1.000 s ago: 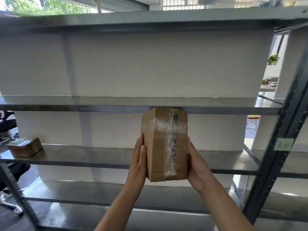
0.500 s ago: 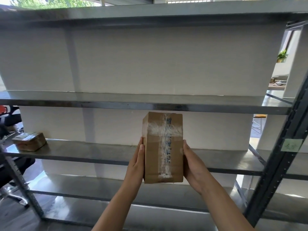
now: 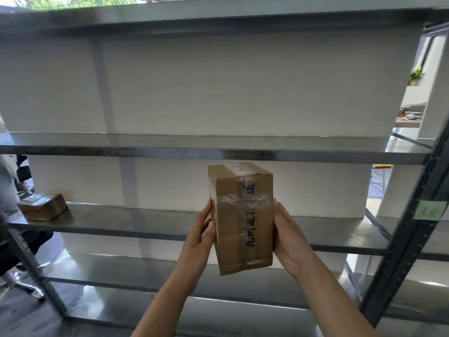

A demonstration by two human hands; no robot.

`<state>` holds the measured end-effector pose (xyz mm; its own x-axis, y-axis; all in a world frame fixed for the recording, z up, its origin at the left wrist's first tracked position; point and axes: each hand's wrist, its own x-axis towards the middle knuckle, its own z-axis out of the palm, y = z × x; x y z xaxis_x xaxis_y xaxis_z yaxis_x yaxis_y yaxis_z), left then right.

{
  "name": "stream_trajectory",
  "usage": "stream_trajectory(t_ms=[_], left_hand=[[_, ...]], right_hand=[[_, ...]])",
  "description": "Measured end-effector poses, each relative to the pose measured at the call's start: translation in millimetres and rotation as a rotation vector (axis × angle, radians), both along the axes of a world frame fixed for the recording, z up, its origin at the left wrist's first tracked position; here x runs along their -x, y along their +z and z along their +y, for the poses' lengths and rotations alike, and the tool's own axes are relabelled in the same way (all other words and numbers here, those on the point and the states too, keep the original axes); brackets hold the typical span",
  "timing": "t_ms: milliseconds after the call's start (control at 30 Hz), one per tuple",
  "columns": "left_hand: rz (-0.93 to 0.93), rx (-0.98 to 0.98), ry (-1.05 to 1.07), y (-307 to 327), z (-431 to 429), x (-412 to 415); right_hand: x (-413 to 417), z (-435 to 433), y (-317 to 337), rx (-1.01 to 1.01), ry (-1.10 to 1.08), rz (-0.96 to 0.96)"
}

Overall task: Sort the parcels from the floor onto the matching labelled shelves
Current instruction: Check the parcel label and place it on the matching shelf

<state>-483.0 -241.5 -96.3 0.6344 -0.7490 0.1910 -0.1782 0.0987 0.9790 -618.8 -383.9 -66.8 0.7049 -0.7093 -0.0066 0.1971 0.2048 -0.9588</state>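
Note:
I hold a tall brown cardboard parcel (image 3: 243, 215) upright in front of the metal shelving, clear tape and dark handwriting running down its front face. My left hand (image 3: 201, 235) presses its left side and my right hand (image 3: 289, 237) its right side. Behind it runs the middle shelf (image 3: 136, 221), with an upper shelf (image 3: 218, 144) just above the parcel's top. A pale green paper label (image 3: 429, 210) with writing is stuck on the dark right upright.
A smaller flat brown parcel (image 3: 43, 206) lies at the left end of the middle shelf. Lower shelves (image 3: 121, 271) sit beneath. The dark right upright (image 3: 410, 229) slants at the right edge. A chair base (image 3: 21, 284) stands at the lower left.
The parcel has tilted so its top face now shows and the handwriting faces me. Both hands kept their grip on its sides.

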Motion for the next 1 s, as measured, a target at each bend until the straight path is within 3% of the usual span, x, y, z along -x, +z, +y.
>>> stream_trajectory(t_ms=[700, 1000], left_hand=[[0.185, 0.055, 0.051, 4, -19, -19], [0.044, 0.045, 0.058, 4, -10, -26]], right_hand=[[-3, -14, -8, 0.1, 0.042, 0.073], [-21, -5, -9, -0.033, -0.023, 0.117]])
